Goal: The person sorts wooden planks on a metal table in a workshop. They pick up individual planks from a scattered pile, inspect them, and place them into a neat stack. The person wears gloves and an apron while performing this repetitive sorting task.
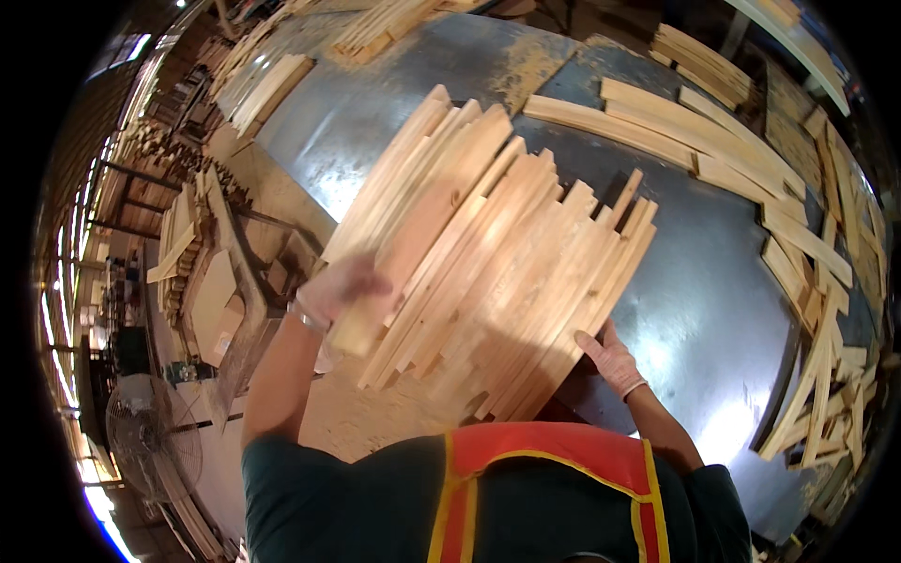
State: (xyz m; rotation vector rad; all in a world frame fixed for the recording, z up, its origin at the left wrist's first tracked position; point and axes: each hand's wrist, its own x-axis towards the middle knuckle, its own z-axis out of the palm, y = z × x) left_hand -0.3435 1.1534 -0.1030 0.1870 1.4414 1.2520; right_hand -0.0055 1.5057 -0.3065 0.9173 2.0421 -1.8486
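Note:
A row of pale wooden slats (511, 272) lies side by side on the dark metal table, their near ends uneven and reaching over its edge. My left hand (347, 286), in a pale glove and blurred by motion, is closed over a reddish-brown board (413, 249) near its near end, on the left part of the row. At the row's right side is my right hand (615, 361), also gloved. Its thumb rests on the outermost slat and its fingers go along the outer side, partly hidden, gripping the edge.
The metal table (694, 281) carries longer boards (694, 131) at the far right and a loose heap of strips (826, 394) at the right edge. Stacked slats (267, 94) lie at the far left. A standing fan (150, 436) and a wood-piled cart (202, 253) are to the left.

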